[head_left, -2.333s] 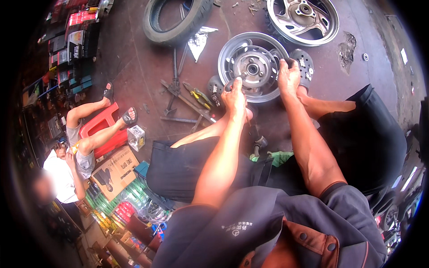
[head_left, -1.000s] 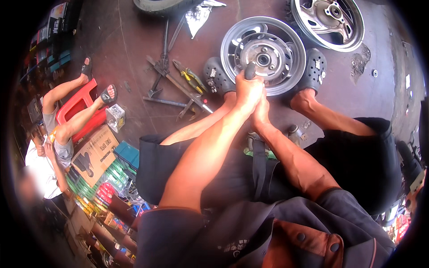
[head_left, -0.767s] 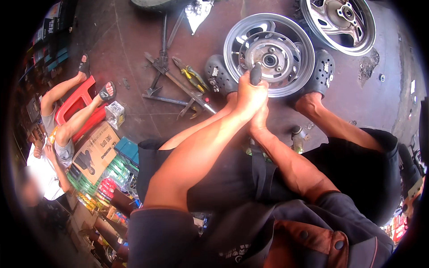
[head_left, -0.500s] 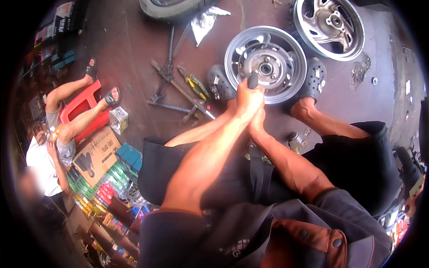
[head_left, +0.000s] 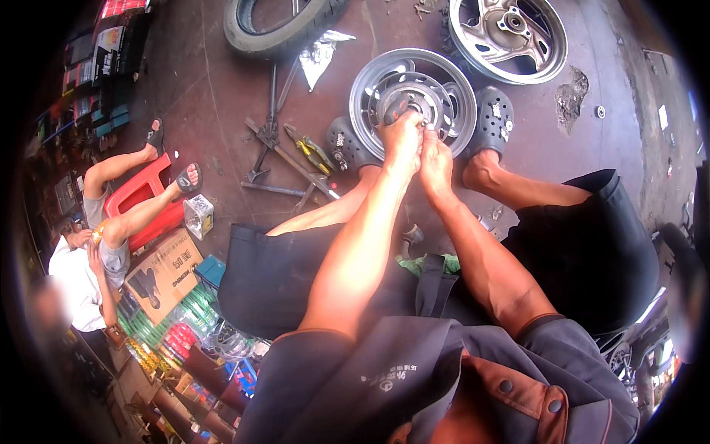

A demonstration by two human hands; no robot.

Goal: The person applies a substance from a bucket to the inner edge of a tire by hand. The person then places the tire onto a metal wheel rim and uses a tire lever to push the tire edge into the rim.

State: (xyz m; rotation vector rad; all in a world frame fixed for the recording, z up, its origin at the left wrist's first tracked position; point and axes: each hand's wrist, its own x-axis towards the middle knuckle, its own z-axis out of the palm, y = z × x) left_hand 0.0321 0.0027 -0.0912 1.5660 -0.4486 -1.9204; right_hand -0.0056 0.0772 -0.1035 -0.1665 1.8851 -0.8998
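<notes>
A silver wheel rim [head_left: 360, 100] lies on the floor between my feet, with a disc and hub at its middle. My left hand [head_left: 403, 140] is closed around a dark, rounded tool handle [head_left: 398, 108] over the hub; the tool's kind does not show. Close beside it, my right hand [head_left: 435, 157] has its fingers drawn together near the hub. Whatever they pinch is too small or hidden to name. Both forearms reach forward over my lap.
A second rim [head_left: 551, 72] lies at the far right and a tyre [head_left: 288, 44] at the far left. Yellow-handled pliers [head_left: 310, 150] lie beside a metal stand [head_left: 270, 140]. At left, another person [head_left: 78, 281] sits near a red stool [head_left: 137, 189] and a cardboard box [head_left: 164, 277].
My two hands have come slightly apart at the hub, the right now beside the left. The tool handle has tilted leftward. The whole view has shifted a little.
</notes>
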